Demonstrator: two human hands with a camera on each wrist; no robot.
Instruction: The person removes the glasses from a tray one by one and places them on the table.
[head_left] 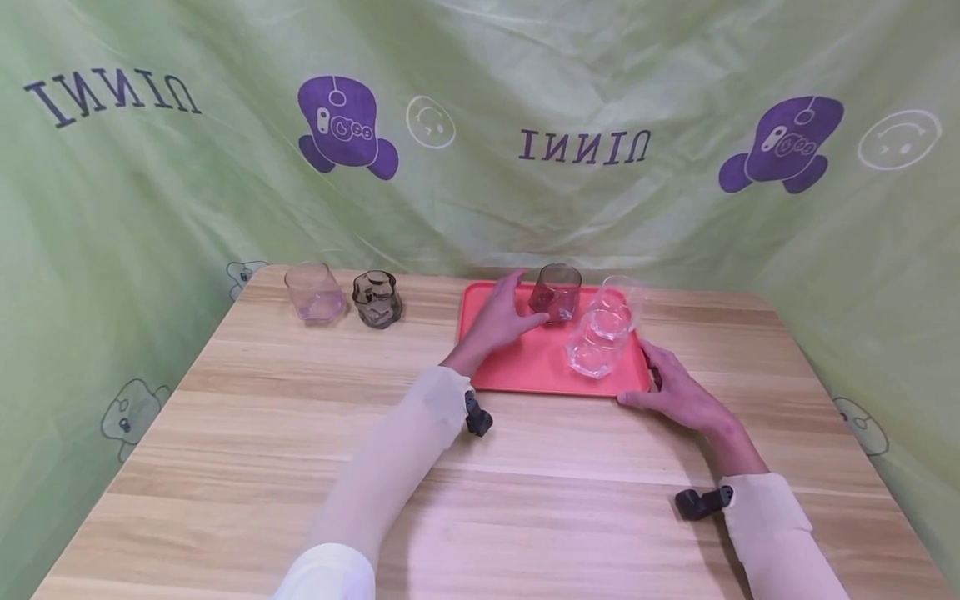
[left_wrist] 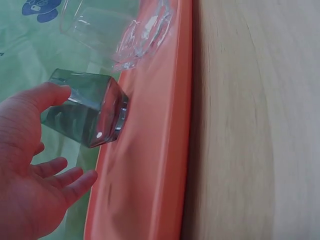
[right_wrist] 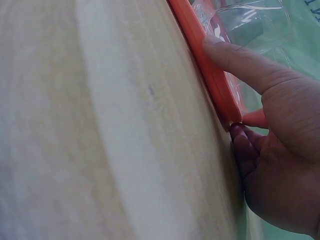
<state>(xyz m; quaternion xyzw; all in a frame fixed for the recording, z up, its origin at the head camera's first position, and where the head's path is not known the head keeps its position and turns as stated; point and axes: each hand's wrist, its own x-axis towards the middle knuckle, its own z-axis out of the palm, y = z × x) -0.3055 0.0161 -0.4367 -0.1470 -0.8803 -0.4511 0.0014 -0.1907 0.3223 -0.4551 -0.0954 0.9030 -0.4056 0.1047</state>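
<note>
My left grip (head_left: 501, 317) is spread, palm over the left part of the red tray (head_left: 525, 362), thumb reaching toward the dark glass (head_left: 557, 293). From the left wrist view I see that thumb lying across the glass's side, the other fingers fanned out and apart from it; whether the thumb truly touches, I cannot tell. The dark glass stands upright on the tray, near its far edge and around the middle.

My right grip (head_left: 678, 396) pinches the tray at its near right corner: I have the thumb along the near rim and the fingers curled in at the right side. The tray lies on the wooden table (head_left: 300, 500).

Also on the tray, toward its right side, I count two clear glasses, the front one (head_left: 590, 358) nearer me and the back one (head_left: 626, 296) just behind it; they overlap in my view, so I cannot say if they touch.

Off the tray to the left, a pale glass (head_left: 313, 292) and a wavy glass (head_left: 377, 300), smoky brown, stand side by side near the table's far edge. Behind everything hangs a green cloth (head_left: 465, 200) with purple figures.
</note>
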